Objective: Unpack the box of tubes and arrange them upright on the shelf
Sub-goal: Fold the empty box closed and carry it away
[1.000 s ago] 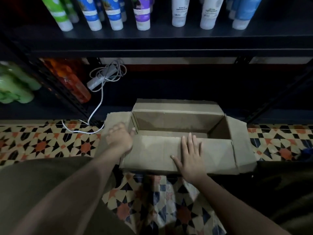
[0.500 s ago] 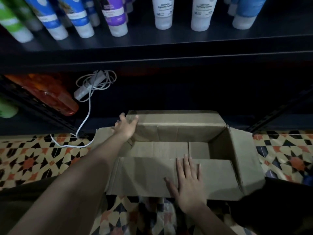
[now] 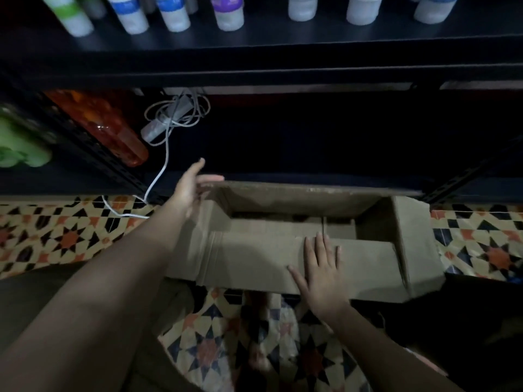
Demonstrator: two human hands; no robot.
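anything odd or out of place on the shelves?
Yes. A tangled white cable sits on the lower shelf and trails onto the floor. Beside it, the orange bottle lies on its side, while the tubes above stand upright.

Both hands (image 3: 322, 275) on open box (image 3: 283, 258)

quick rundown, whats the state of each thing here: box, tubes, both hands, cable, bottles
cardboard box: on the floor, flaps open, no tubes visible inside
tubes: upright on upper shelf
left hand: open, at the far flap's left end
right hand: flat on near flap
white cable: coiled, tail trailing to the floor
orange bottle: lying down
green bottles: lying down
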